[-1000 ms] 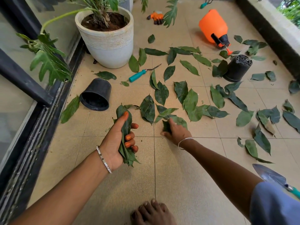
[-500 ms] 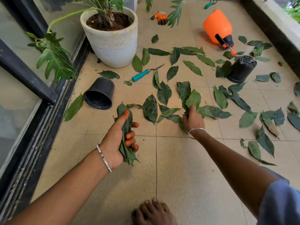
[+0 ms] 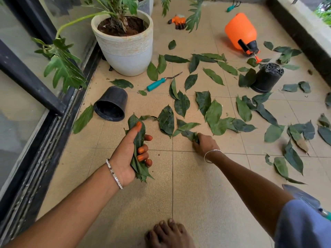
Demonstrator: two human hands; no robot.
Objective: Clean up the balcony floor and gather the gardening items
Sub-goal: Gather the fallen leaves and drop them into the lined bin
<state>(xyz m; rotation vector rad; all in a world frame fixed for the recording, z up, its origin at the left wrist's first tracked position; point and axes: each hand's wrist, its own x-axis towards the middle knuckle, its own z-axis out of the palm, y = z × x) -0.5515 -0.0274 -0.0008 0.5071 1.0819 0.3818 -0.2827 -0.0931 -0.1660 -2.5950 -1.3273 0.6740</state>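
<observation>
Head view, looking down over a balcony: the tan tiled floor (image 3: 197, 194) runs from a bare foot (image 3: 168, 235) at the bottom edge to the far end. A glass door (image 3: 18, 104) in a dark frame stands along the left, its track (image 3: 41, 158) dusty. A low wall (image 3: 304, 29) with a dark base closes the right side.

The left hand (image 3: 129, 154) is held above the tiles, thumb up, fingers (image 3: 141, 157) curled tight round a bundle (image 3: 138, 140) of green leaves that sticks out above and below the fist. A bangle (image 3: 114, 173) sits on that wrist. The right hand (image 3: 206, 144) is down at the floor, just right of the bundle, its fingers closed on a leaf (image 3: 189, 135) that lies on the tiles.

Beyond both hands many more leaves (image 3: 213, 113) lie scattered across the middle and right of the floor, some overlapping.

A big white pot (image 3: 129, 51) with a plant stands upright near the door. A black pot (image 3: 111, 104) lies on its side in front of it, mouth toward the camera. A second black pot (image 3: 266, 77) stands upside down on the right, leaves against it. An orange sprayer (image 3: 240, 31) lies tipped over just behind that pot. A teal-handled weeder (image 3: 155, 84) lies flat between the white pot and the leaves. An orange glove (image 3: 177, 20) and a small rake (image 3: 232, 6) lie at the far end. A trowel (image 3: 304, 196) shows at the lower right, partly hidden by a blue sleeve.
</observation>
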